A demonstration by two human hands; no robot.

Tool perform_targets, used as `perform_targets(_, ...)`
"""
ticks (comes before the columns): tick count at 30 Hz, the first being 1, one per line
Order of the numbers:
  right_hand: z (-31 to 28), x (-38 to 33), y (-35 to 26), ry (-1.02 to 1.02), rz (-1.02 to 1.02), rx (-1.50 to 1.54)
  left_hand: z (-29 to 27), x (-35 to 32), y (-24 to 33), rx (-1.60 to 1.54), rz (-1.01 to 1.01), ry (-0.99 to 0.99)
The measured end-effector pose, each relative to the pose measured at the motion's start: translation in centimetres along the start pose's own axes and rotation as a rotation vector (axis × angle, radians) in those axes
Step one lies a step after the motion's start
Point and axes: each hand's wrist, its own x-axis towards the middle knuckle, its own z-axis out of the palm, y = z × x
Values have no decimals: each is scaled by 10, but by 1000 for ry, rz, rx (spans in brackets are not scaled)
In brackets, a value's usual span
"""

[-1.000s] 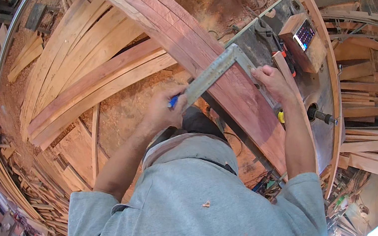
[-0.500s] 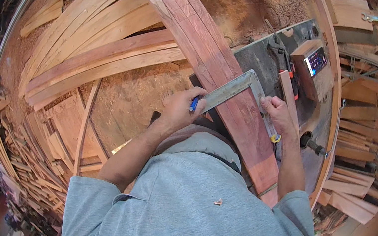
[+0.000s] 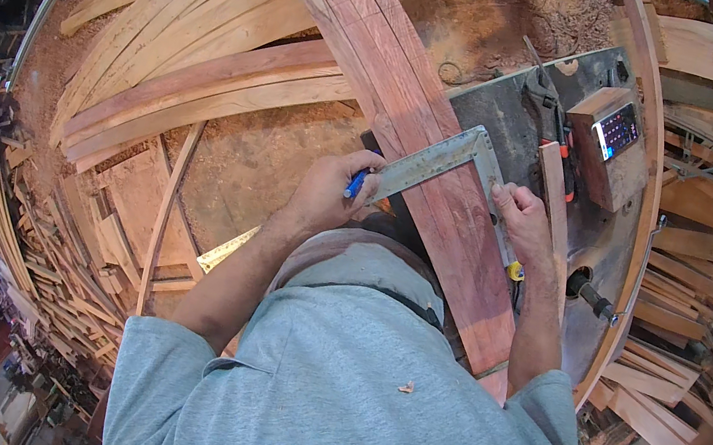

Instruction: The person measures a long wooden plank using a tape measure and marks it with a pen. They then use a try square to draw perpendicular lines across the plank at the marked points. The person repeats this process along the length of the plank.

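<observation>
A metal carpenter's square (image 3: 431,165) lies on a long reddish wooden board (image 3: 458,240). One of its arms crosses the board, and the other runs along the board's right side. My left hand (image 3: 331,188) is closed at the left end of the crossing arm, with a blue pen (image 3: 357,183) also in its fingers. At the other arm, my right hand (image 3: 521,219) pinches the metal, its thumb on top. A small yellow piece (image 3: 515,270) shows at that arm's lower end, just below my right hand. Dark curved lines run along the board's upper part.
Curved pale planks (image 3: 181,30) are stacked at the left. A dark machine table (image 3: 582,81) at the right bears pliers (image 3: 545,99), a narrow wood strip (image 3: 556,196) and a wooden block (image 3: 608,176) with a phone (image 3: 616,132) against it. Wood offcuts lie along both sides.
The whole view has shifted a little. Both hands still grip the square, which stays across the board in about the same place. The blue pen is tilted slightly more in my left hand.
</observation>
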Motion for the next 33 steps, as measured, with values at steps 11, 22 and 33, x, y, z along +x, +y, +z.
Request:
perform_targets(11,0,0,-7,-32,-5,-54,0,5,-16,16,58,-45)
perform_targets(22,1,5,7,-12,-17,-40,-37,4,49,215,160,217)
perform_targets(33,6,3,1,36,-39,-54,12,77,50,74,300,9)
